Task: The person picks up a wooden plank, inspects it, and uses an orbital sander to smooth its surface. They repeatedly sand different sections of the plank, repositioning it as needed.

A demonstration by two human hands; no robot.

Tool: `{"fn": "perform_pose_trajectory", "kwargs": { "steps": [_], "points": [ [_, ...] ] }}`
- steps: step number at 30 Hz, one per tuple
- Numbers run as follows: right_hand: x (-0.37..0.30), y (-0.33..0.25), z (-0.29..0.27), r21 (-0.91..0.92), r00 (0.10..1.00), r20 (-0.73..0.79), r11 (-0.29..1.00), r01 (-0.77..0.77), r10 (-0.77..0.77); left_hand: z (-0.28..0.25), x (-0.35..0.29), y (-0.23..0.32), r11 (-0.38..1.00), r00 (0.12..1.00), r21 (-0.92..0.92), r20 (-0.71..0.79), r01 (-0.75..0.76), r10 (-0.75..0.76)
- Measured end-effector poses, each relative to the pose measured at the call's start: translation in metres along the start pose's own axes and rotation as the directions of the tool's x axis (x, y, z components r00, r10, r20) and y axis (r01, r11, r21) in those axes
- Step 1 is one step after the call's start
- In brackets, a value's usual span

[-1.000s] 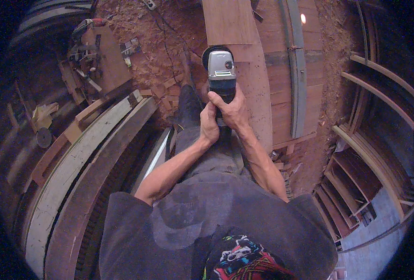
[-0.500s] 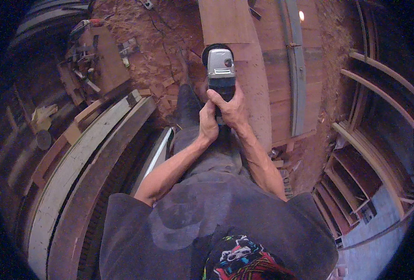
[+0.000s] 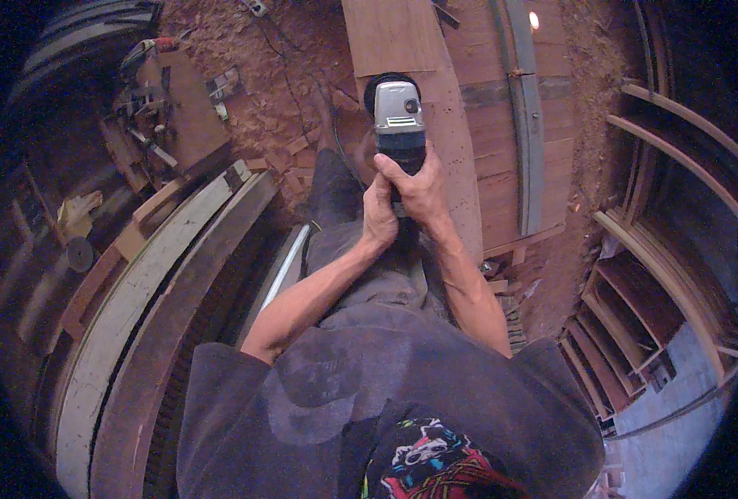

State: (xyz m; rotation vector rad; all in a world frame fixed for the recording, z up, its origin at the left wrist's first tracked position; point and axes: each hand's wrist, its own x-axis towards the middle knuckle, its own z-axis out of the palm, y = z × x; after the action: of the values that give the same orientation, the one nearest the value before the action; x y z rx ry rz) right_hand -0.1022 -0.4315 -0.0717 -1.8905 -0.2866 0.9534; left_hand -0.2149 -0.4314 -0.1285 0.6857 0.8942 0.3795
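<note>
Both of my hands hold an angle grinder [image 3: 400, 112] with a silver head and a dark body. A round black disc [image 3: 380, 81] shows partly from under its head; the rest is hidden. My right hand [image 3: 424, 190] wraps around the body from the right, thumb on top. Closed just behind it on the left is my left hand [image 3: 380, 214], its fingers partly hidden. The disc lies over a long wooden board [image 3: 454, 141], by the end of a lighter, smoother section [image 3: 392, 37]. Contact with the wood cannot be made out exactly.
Stacked thick planks [image 3: 157, 283] line the left side. A grey metal bar [image 3: 530, 158] lies on wide boards to the right. Wooden frames [image 3: 668, 283] stand farther right. A cable [image 3: 281, 54] runs over the dusty floor, and hand tools [image 3: 148, 108] lie at the far left.
The grinder and both hands have shifted slightly right across the board. My grip stays the same. The surroundings appear a little farther left.
</note>
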Motion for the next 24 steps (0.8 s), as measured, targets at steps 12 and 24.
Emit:
{"fn": "perform_pose_trajectory", "kwargs": {
  "steps": [12, 24],
  "points": [
    [0.000, 0.006, 0.000, 0.071, 0.999, 0.029, 0.997, -0.040, 0.038, -0.004, 0.003, -0.008, 0.998, 1.000, 0.058, 0.015, -0.014, 0.013],
    [-0.005, -0.019, 0.002, -0.014, 0.999, 0.003, 0.999, -0.031, 0.032, -0.004, 0.003, -0.001, 0.998, 0.999, 0.055, 0.041, -0.005, 0.003]
  ]
}}
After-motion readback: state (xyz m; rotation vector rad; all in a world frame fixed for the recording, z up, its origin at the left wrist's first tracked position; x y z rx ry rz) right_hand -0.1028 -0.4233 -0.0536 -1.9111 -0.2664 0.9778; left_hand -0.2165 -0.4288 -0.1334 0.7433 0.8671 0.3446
